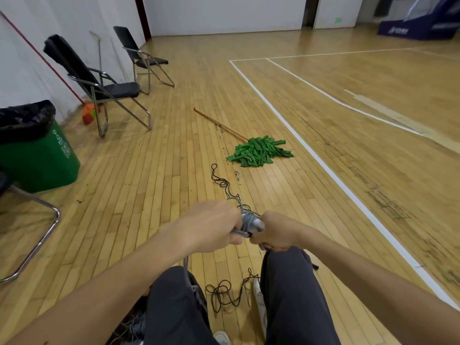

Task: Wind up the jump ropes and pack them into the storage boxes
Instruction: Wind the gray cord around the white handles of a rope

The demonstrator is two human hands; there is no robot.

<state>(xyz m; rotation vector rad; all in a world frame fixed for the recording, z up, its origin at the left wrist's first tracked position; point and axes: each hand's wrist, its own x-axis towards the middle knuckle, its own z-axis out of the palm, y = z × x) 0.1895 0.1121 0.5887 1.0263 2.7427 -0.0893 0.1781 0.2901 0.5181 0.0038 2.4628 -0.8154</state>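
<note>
Grey rope [248, 218] sits between both hands above the knees, several tight turns already wrapped round its pale handles. The right hand [276, 232] is closed on the handle bundle. The left hand [214, 225] is curled round the loose length, which hangs down past the left knee, so this rope looks partly wound, with its tail not yet taken up.

A dark rope [221, 295] lies in loose loops on the floor [149, 170] between the feet. More dark line runs from beyond the hands toward the mop [258, 151]; whether that is the same rope cannot be told. It appears untouched and still needs winding. A grey tangle at the bottom edge by the left leg is too dim to name.

No storage box is in view, so by this judgement packing has not begun for what shows here. Along the floor's left edge stand a green bin [37, 155] and two chairs [107, 88].
</note>
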